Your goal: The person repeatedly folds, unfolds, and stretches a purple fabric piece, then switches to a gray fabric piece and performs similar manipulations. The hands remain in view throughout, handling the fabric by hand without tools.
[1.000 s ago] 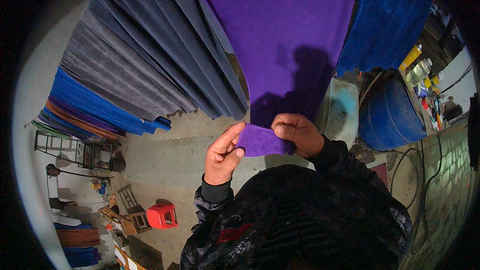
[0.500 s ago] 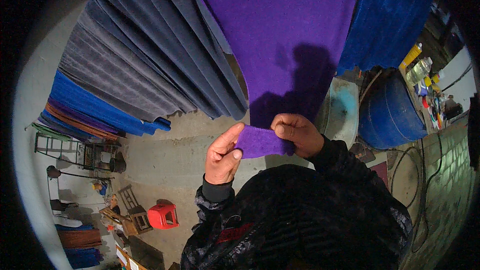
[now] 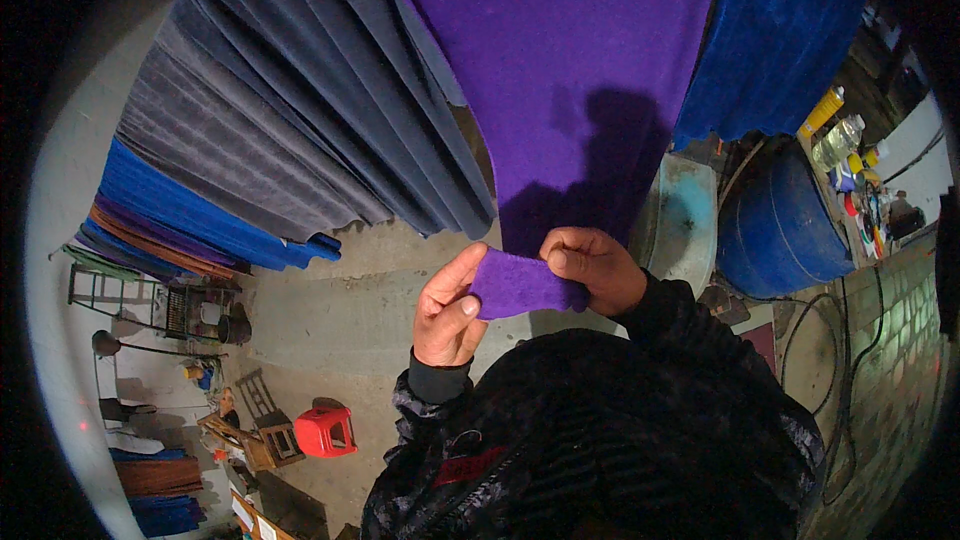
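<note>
A long purple cloth (image 3: 570, 50) hangs down in front of me and narrows toward my hands. Its lower end is turned up into a small flap (image 3: 525, 285) facing me. My left hand (image 3: 447, 310) pinches the flap's left edge between thumb and fingers. At the flap's upper right corner, my right hand (image 3: 600, 268) grips the cloth with its thumb on top and its fingers curled. Shadows of my head and arms fall across the lower part of the cloth. Whether the flap is one layer or folded double, I cannot tell.
Grey draped cloth (image 3: 290, 110) hangs at the left, and blue cloth (image 3: 775, 30) at the right. Right of the purple cloth stand a pale tub (image 3: 683, 220) and a blue barrel (image 3: 780, 225). A red stool (image 3: 325, 430) is at the lower left; a black hose (image 3: 850, 390) lies at the right.
Both hands keep their hold on the purple flap. It tilts very slightly, and my left wrist has shifted a touch to the right.
</note>
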Demonstrator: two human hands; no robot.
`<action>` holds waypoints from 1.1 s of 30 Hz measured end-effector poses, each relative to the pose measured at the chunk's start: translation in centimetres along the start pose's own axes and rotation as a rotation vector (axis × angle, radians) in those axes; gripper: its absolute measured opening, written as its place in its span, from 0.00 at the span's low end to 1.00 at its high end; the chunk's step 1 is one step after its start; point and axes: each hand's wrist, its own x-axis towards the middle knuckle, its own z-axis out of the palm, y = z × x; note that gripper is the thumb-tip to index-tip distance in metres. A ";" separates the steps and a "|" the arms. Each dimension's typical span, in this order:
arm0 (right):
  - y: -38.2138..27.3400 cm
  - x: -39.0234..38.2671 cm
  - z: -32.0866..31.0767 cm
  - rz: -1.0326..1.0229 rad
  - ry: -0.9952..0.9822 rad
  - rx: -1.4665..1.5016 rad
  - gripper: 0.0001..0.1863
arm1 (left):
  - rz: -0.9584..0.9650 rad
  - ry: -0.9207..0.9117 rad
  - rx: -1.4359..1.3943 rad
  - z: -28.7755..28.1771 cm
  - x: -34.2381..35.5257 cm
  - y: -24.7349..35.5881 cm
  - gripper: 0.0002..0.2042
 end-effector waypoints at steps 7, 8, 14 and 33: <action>0.2 0.1 0.5 -0.011 0.019 -0.062 0.15 | 0.080 0.026 -0.079 -0.7 0.2 0.2 0.33; 0.2 0.0 0.5 0.000 0.023 -0.049 0.13 | 0.078 0.041 -0.053 -0.7 0.2 0.2 0.33; 0.3 -0.1 0.7 0.032 0.027 0.054 0.11 | 0.055 0.077 0.027 -0.3 -0.2 0.6 0.36; 1.1 -0.3 1.4 -0.009 0.059 -0.066 0.13 | -0.148 0.004 0.664 1.9 -0.2 0.2 0.33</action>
